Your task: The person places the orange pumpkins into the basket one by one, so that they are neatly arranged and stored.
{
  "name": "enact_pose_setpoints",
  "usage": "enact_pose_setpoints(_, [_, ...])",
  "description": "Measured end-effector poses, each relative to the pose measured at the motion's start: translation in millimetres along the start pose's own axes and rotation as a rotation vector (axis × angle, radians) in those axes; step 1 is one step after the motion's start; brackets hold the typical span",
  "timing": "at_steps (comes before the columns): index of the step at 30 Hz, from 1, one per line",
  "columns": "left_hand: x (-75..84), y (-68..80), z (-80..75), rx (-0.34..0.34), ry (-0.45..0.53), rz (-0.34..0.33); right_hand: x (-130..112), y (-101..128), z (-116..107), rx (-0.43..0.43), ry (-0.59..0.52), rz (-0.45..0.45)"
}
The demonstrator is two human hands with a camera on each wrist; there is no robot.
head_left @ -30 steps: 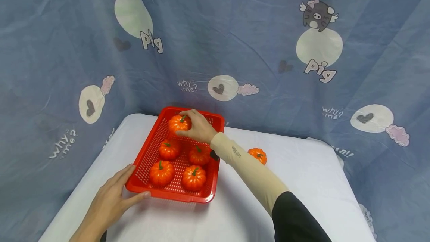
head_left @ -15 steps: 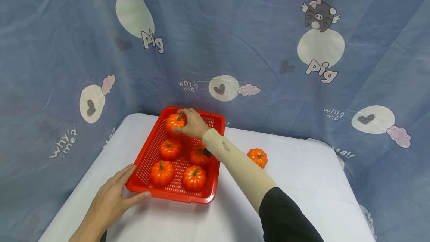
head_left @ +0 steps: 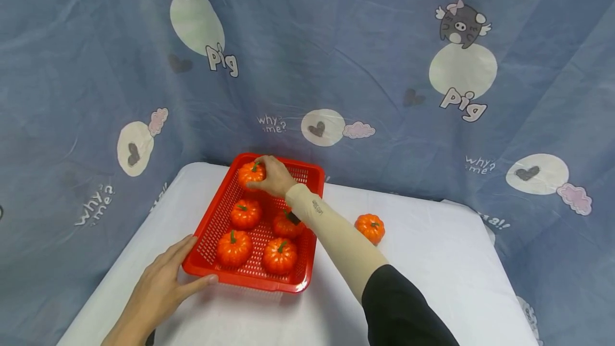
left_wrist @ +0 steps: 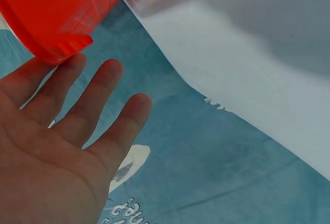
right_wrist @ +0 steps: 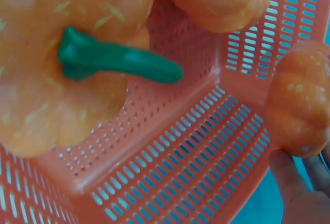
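Observation:
A red plastic basket (head_left: 254, 282) with slotted walls holds several small orange toy pumpkins with green stems. In its far left part, my right hand (head_left: 276, 176) grips one toy pumpkin (head_left: 249, 174) between thumb and fingers. The right wrist view shows that pumpkin (right_wrist: 301, 100) near the basket wall, fingertips against its underside. Another pumpkin (right_wrist: 67, 79) looms large there. At the basket's near left corner lies my left hand (head_left: 160, 284), thumb along the front rim and fingers at the left side. In the left wrist view, the left fingers (left_wrist: 103, 79) are extended, some touching the rim.
One more toy pumpkin (head_left: 370, 228) sits on the white tablecloth (head_left: 423, 271), right of the basket and beyond the right forearm. A blue printed curtain (head_left: 365, 73) hangs behind and beside the table.
My right hand has moved slightly left with its pumpkin, within the basket's far left part. The left hand and basket keep their places; the head view has shifted a little.

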State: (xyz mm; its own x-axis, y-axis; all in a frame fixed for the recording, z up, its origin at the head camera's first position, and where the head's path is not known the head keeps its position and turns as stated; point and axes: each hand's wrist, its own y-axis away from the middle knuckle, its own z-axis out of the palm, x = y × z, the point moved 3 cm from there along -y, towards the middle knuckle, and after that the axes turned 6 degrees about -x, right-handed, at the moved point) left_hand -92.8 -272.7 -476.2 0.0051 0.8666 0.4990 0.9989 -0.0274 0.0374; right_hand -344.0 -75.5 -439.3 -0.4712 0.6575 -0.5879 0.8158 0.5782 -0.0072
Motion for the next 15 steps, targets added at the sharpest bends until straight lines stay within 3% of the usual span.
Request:
enact_pose_setpoints(6, [-1.1, -0.9, -0.2, -0.006, 0.002, -0.005, 0, -2, 6, 0.004, 0.032, 0.015])
enact_pose_setpoints(15, [-1.9, -1.1, 1.1, -0.001, 0.002, -0.005, 4, -5, 14, -0.012, -0.010, 0.034])
